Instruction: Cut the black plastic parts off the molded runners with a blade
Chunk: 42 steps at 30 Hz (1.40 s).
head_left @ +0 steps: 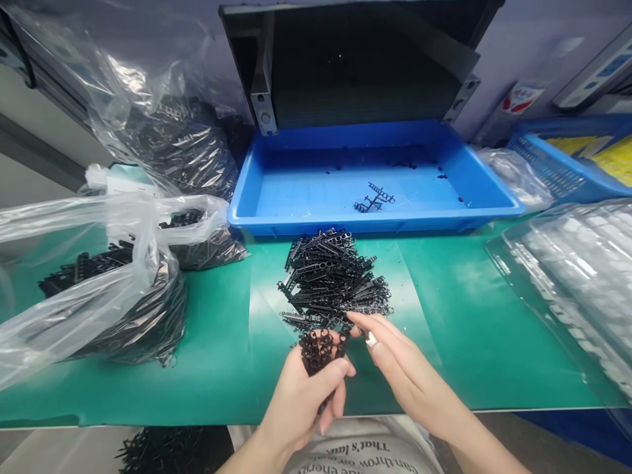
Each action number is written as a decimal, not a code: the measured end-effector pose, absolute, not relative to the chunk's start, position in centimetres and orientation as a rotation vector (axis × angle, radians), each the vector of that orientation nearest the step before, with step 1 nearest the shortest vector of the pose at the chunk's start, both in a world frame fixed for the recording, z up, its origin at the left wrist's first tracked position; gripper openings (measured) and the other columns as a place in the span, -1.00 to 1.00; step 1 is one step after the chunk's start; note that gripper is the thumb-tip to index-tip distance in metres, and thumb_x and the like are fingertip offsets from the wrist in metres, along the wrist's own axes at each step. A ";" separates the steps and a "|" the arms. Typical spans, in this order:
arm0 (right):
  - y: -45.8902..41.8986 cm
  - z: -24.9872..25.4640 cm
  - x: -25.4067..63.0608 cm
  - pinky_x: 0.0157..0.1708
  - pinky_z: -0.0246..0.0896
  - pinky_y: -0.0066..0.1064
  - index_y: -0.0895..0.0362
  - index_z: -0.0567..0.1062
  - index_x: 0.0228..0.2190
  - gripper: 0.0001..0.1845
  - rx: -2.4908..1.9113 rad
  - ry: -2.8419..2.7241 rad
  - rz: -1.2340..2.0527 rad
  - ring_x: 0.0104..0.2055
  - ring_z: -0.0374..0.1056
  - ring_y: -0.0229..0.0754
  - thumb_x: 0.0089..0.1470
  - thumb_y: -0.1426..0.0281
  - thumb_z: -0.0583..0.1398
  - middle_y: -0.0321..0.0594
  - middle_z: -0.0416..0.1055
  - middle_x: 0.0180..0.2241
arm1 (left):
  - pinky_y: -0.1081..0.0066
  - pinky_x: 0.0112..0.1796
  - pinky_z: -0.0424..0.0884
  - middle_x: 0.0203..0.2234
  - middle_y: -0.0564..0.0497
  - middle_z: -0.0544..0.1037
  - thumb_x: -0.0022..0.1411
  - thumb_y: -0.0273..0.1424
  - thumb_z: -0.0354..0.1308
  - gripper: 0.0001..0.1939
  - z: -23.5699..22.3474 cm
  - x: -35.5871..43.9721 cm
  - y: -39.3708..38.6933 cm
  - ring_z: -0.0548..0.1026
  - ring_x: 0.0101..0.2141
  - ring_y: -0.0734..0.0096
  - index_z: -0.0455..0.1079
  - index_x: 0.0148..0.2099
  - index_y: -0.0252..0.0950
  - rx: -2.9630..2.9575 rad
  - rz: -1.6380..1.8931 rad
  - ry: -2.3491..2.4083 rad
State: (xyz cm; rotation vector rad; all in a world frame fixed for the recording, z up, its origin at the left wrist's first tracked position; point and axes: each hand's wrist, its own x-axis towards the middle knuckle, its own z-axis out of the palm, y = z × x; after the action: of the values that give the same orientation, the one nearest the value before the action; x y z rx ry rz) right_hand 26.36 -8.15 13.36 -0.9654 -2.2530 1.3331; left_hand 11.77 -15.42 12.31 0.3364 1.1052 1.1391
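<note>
The shirt at six o'clock reads "throw" and "energy". Left hand clamps fingers on black parts; whether right hand pinches, I cannot tell.

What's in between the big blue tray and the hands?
In the head view, a messy pile of black parts lies between the blue tray and the left hand and right hand.

Green tabletop lies open right of the black pile, while a blue tray blocks beyond.
</note>
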 end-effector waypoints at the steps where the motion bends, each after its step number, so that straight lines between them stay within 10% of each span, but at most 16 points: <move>1: -8.3 13.4 26.6 -0.17 0.24 -0.34 0.00 0.21 0.08 -0.61 -0.952 -2.308 1.307 -0.08 0.30 -0.16 0.25 0.38 -0.10 -0.18 0.35 -0.10 | 0.74 -0.86 -0.04 -0.83 0.14 0.35 0.07 -0.27 0.19 -0.75 12.3 11.7 -15.4 0.07 -0.87 0.77 0.36 -0.42 -0.39 0.336 1.156 1.129; 22: -9.3 13.9 26.1 -0.48 0.33 -0.32 0.13 0.37 -0.01 -0.63 -0.923 -2.506 0.935 -0.37 0.41 -0.12 0.21 0.43 -0.06 -0.16 0.49 -0.32 | 0.68 -0.85 -0.15 -0.88 0.18 0.26 0.04 -0.27 0.16 -0.76 12.5 11.9 -15.4 -0.03 -0.88 0.75 0.33 -0.50 -0.35 0.382 1.109 1.263; 42: -5.2 13.0 25.3 -0.34 0.34 -0.32 0.11 0.39 -0.09 -0.70 -1.196 -2.409 0.574 -0.29 0.44 -0.09 0.15 0.35 0.05 -0.12 0.50 -0.26 | 0.59 -0.70 0.02 -0.82 0.16 0.26 0.01 -0.22 0.22 -0.72 12.8 12.0 -16.2 0.13 -0.75 0.64 0.30 -0.48 -0.35 0.264 1.264 1.330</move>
State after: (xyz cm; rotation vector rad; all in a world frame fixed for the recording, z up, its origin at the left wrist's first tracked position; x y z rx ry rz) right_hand 25.33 -5.15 13.01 -1.1963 -2.4092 0.5740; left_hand 12.03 -16.17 12.82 0.2641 1.3297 1.2636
